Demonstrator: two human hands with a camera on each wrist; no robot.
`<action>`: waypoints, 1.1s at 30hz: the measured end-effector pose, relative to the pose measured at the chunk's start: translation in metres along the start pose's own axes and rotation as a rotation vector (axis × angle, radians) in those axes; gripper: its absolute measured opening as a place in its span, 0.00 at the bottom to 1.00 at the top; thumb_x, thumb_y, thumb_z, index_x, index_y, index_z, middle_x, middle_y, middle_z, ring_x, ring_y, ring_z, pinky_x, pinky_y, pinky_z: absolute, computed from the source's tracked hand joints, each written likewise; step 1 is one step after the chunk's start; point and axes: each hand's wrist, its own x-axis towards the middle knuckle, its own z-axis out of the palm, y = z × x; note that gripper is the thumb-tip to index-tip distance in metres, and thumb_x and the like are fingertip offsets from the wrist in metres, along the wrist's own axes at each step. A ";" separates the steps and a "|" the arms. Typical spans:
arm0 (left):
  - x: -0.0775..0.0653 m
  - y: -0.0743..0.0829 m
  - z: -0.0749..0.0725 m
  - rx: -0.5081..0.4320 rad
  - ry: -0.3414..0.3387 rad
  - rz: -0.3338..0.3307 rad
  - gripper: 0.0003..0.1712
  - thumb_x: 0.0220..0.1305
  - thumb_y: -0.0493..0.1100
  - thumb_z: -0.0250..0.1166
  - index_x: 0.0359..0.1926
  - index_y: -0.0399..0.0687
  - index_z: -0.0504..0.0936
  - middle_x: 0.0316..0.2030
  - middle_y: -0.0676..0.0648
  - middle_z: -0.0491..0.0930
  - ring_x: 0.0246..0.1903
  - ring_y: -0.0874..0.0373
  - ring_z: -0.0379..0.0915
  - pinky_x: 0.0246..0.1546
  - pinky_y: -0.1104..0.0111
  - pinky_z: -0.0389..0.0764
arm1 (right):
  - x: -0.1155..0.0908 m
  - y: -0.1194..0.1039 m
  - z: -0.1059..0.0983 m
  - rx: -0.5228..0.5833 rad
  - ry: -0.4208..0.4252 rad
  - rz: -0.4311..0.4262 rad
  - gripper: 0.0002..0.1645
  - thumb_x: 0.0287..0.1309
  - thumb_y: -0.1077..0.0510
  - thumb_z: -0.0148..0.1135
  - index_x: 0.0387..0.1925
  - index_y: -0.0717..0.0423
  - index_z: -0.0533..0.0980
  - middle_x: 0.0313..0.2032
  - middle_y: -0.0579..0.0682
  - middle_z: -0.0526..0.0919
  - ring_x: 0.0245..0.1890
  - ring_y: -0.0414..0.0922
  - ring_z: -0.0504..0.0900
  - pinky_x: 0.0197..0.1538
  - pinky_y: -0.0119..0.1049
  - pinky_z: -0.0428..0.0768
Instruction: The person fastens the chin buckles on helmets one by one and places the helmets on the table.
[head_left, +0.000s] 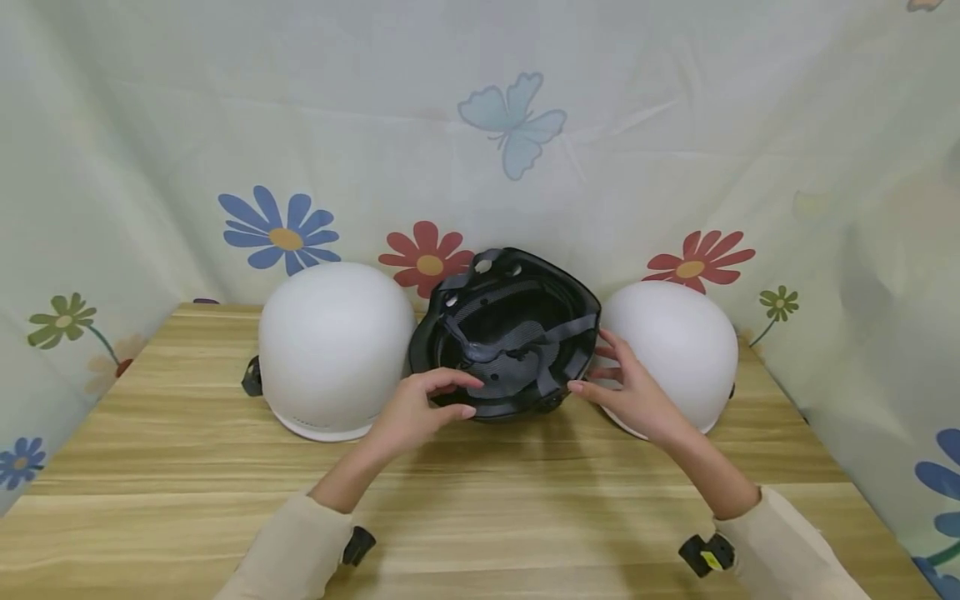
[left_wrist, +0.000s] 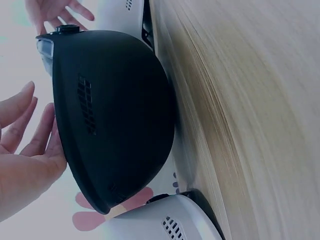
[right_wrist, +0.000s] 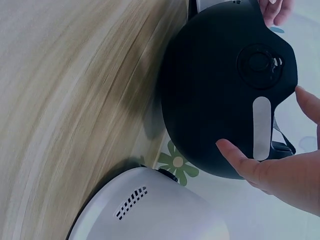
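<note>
A black helmet lies upside down on the wooden table, its dark padded lining and grey straps showing in the head view. At its near left rim is my left hand, thumb and fingers spread apart; in the left wrist view the fingertips reach the rim. My right hand is at the helmet's right side. The right wrist view shows one fingertip against the black shell, beside a pale strip, and another digit by the rim edge. Neither hand is visibly closed round the helmet.
White helmets stand dome up on both sides, one on the left and one on the right, close beside the black one. Behind the wooden table hangs a curtain printed with flowers and a butterfly.
</note>
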 end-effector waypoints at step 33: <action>-0.003 0.012 0.018 -0.144 -0.109 0.115 0.17 0.53 0.34 0.66 0.46 0.39 0.80 0.45 0.46 0.78 0.49 0.54 0.71 0.52 0.67 0.70 | -0.002 0.002 0.010 -0.112 0.034 0.028 0.34 0.53 0.50 0.64 0.57 0.62 0.65 0.50 0.61 0.71 0.47 0.55 0.74 0.40 0.43 0.76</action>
